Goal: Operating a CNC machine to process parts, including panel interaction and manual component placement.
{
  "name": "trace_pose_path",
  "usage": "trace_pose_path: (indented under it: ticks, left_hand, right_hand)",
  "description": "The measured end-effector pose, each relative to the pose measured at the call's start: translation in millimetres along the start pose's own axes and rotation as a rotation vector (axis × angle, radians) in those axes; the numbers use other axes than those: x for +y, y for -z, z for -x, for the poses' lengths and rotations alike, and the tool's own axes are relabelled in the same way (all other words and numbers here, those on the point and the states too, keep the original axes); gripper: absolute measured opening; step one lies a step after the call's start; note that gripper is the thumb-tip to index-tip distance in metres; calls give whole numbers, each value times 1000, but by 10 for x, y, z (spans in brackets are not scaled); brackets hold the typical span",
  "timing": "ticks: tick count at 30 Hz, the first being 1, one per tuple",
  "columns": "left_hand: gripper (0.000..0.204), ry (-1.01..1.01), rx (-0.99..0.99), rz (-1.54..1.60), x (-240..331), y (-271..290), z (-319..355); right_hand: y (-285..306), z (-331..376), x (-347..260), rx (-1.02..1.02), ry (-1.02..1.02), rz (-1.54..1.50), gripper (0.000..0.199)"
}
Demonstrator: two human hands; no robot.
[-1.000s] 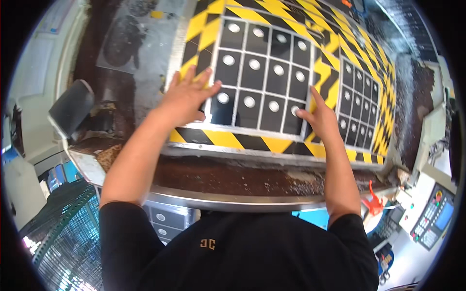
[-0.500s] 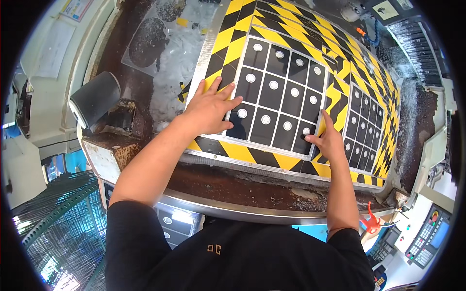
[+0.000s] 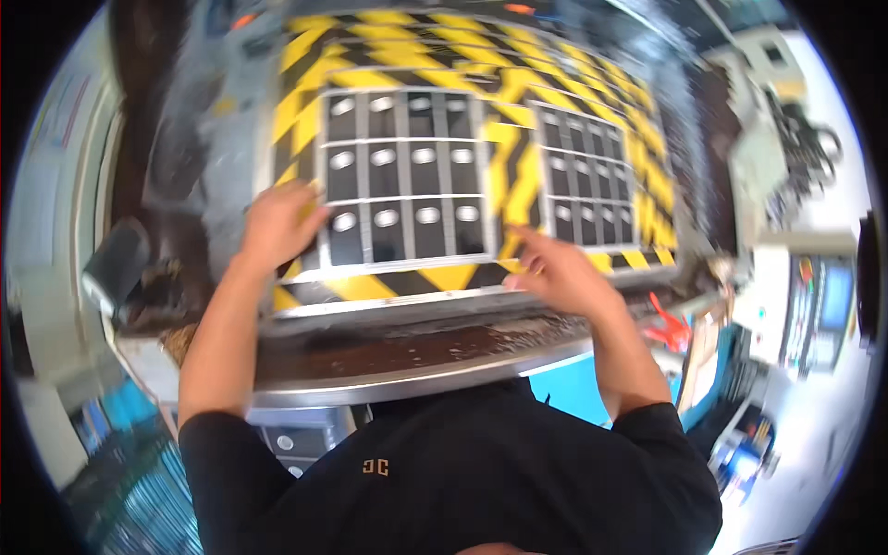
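A flat panel of black rectangles (image 3: pixel 404 178), each with a pale round spot and divided by light lines, lies on a yellow-and-black striped bed (image 3: pixel 435 279). At its left edge is my left hand (image 3: pixel 280 227), blurred, thumb apart from the bent fingers and nothing visible between them. My right hand (image 3: pixel 562 270) hovers by the panel's lower right corner, index finger stretched out and the other fingers loosely bent; it holds nothing I can see. A second, similar panel (image 3: pixel 589 176) lies further right on the stripes.
A metal ledge (image 3: pixel 444 377) runs between my body and the bed. A dark cylinder (image 3: pixel 117 264) stands at the left. To the right are a red-orange trigger-shaped tool (image 3: pixel 669 326) and a control panel with a screen (image 3: pixel 821 301). Another dark panel (image 3: pixel 298 439) shows below the ledge.
My head view has turned and shifted, so the bed appears further left and straighter. My left fingers have gone from spread flat to bent; my right hand has drawn off the panel's edge.
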State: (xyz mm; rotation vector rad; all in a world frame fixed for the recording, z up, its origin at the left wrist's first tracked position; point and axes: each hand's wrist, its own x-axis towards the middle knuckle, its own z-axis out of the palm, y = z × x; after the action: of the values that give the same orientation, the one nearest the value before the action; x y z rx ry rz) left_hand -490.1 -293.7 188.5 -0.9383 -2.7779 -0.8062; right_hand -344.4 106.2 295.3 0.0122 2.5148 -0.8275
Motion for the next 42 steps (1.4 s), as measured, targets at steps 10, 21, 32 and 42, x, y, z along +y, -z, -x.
trace_pose_path:
  ticks: [10, 21, 32, 42]
  left_hand:
    - [22, 98, -191, -99, 375, 144, -23]
    - [54, 366, -625, -102, 4161, -600, 323]
    - [54, 604, -342, -329, 4166, -1185, 573]
    - [34, 730, 17, -333, 3730, -1577, 270]
  right_hand:
    - [-313, 2777, 1875, -118, -240, -902, 54]
    - [1219, 4949, 4906, 1175, -711, -39, 34]
    - [4761, 6446, 5205, 1846, -877, 1042, 62]
    - [4544, 6960, 5645, 2084, -497, 689, 76]
